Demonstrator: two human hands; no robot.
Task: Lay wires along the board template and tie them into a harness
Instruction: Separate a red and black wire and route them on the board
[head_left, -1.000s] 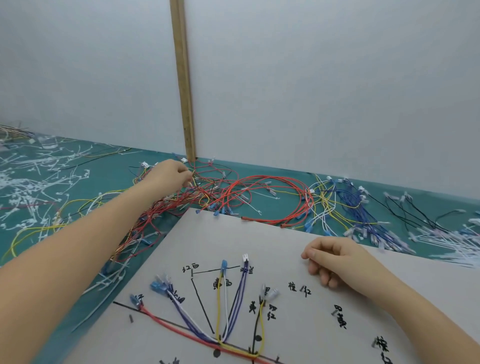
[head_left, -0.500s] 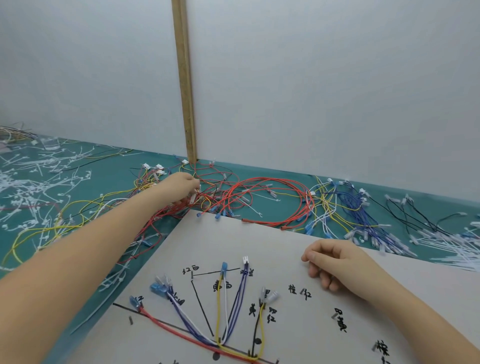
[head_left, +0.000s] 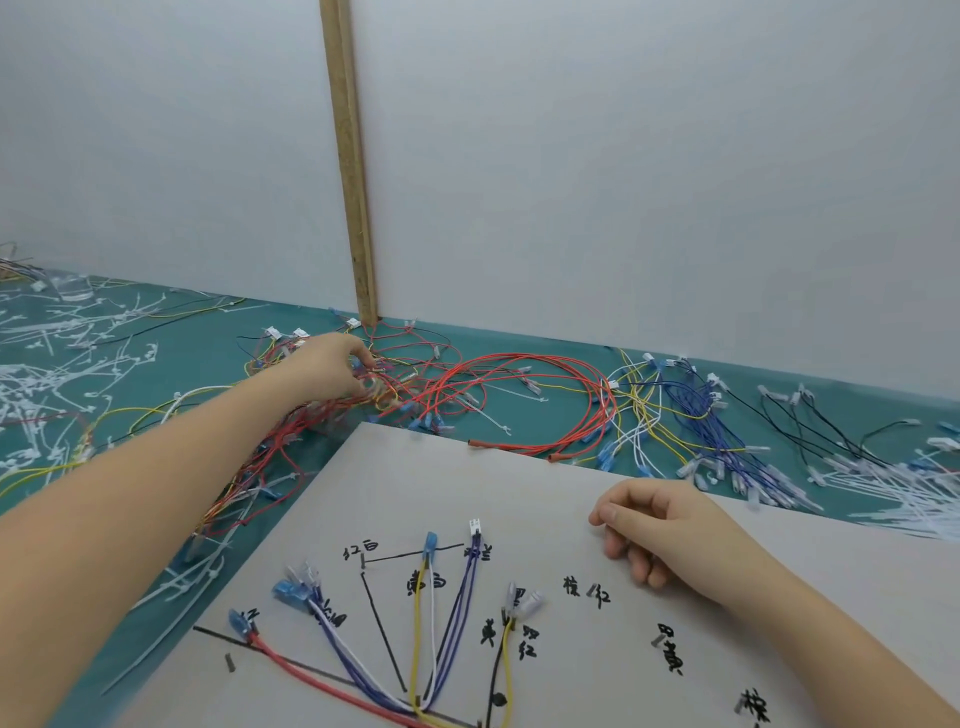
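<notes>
The board (head_left: 597, 519) is a flat, matt grey sheet lying at six o'clock on a teal mat (head_left: 208, 364); black hand-drawn lines fan out across it, with short metal pins at the branch ends. Thin, glossy insulated wires already follow the lines: a red wire (head_left: 311, 675) at seven o'clock ending in a clear blue terminal; a blue-and-white bunch (head_left: 353, 660) beside it; a yellow and a white wire (head_left: 423, 623) running up to a blue terminal; purple wires (head_left: 460, 613) rising to a small white plug; a black and a yellow wire (head_left: 504, 660) at six o'clock with pale sleeves.

The left hand (head_left: 327, 369), at eleven o'clock off the board, reaches into a tangled red heap (head_left: 415, 395) of looped wires; its fingers are curled down among the strands, touching them, but whether they actually pinch one cannot be told. The right hand (head_left: 660, 530), at three o'clock, rests on the bare board, fingers loosely curled under, holding nothing.

Beyond the board lie a blue bundle (head_left: 706, 421) at one o'clock, and white cable ties (head_left: 924, 493) at two o'clock and scattered at nine.

Black handwritten Chinese characters mark the branches; "红白" stands near the centre-left pin, "红" and "黄" appear elsewhere; the rest is too rough to read surely.
</notes>
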